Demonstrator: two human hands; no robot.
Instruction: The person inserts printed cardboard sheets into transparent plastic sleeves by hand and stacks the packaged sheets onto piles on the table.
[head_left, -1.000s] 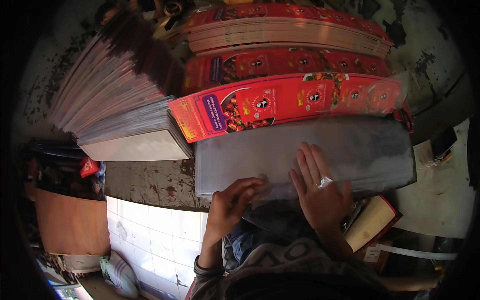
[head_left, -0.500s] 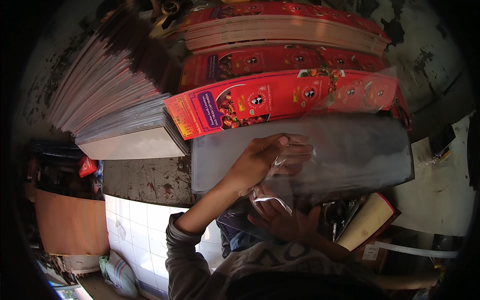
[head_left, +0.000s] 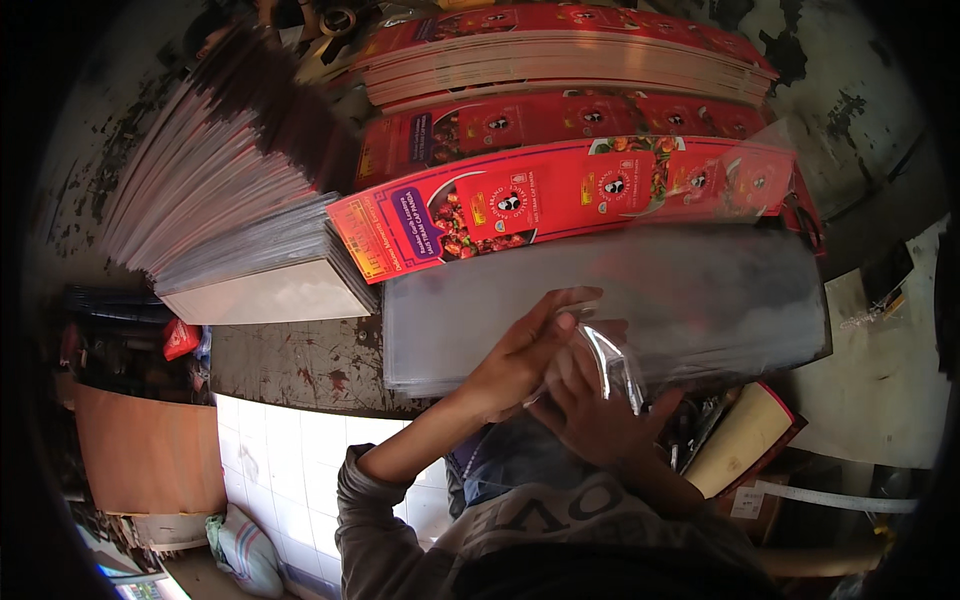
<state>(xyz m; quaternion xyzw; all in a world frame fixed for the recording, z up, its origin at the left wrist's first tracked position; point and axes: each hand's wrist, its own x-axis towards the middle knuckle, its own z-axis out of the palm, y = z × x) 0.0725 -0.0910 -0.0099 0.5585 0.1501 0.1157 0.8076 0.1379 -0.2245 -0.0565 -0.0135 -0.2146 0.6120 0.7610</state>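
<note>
My left hand (head_left: 528,350) is closed, thumb against fingers, pinching a thin clear plastic sleeve (head_left: 612,365) that catches the light. Just to its right, my right hand (head_left: 603,422) has its fingers spread against that film, palm toward the stack. Both hands hover over the near edge of a stack of clear plastic sleeves (head_left: 710,290) lying on the table. Behind this stack a long red printed card strip (head_left: 515,215) rests at a slant, its right part covered by clear film. Where the held sleeve ends is hard to make out.
More red printed strips (head_left: 570,70) are piled at the back. A fanned stack of sleeved sheets (head_left: 230,190) stands at the left on the worn table (head_left: 300,360). A cream-coloured board (head_left: 735,440) with a red edge leans at the lower right; a white sack (head_left: 245,550) sits lower left.
My right hand has moved up and right, nearer the stack's edge. My left hand has lowered slightly, still pinching the film, whose bright fold has shifted up and right.
</note>
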